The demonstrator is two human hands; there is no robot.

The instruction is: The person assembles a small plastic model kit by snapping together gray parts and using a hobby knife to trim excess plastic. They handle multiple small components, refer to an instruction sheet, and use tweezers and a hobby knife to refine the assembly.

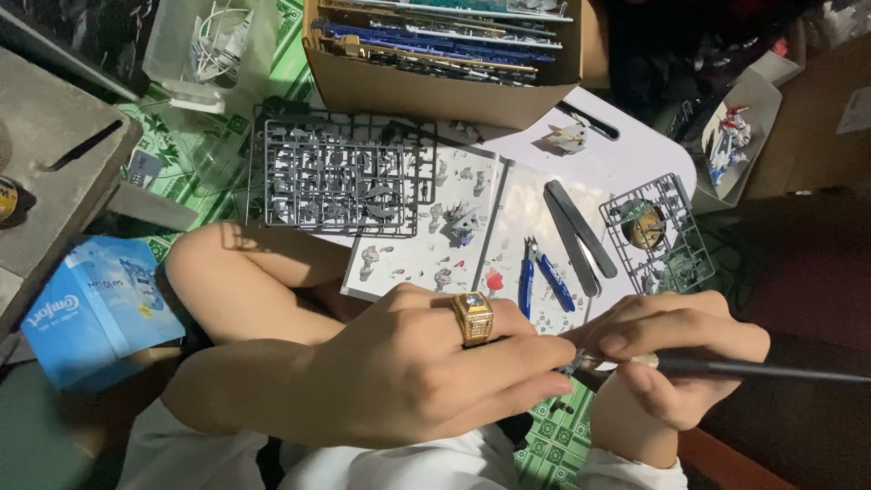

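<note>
My left hand (426, 363), with a gold ring on one finger, pinches a tiny grey model part (572, 365) at its fingertips. My right hand (676, 349) grips a thin dark hobby knife (762, 367) whose handle runs off to the right; its tip meets the small part. Both hands hover over my lap, in front of an open instruction booklet (426, 249) on a low white table (626, 154). Blue-handled nippers (540, 277) lie on the booklet just beyond my knuckles.
A grey parts frame (340, 177) lies at the booklet's left, a smaller one (658, 231) at the right. Two dark sanding sticks (581, 231) rest between them. A cardboard box (435, 77) of frames stands behind. A blue tissue pack (95, 304) sits at left.
</note>
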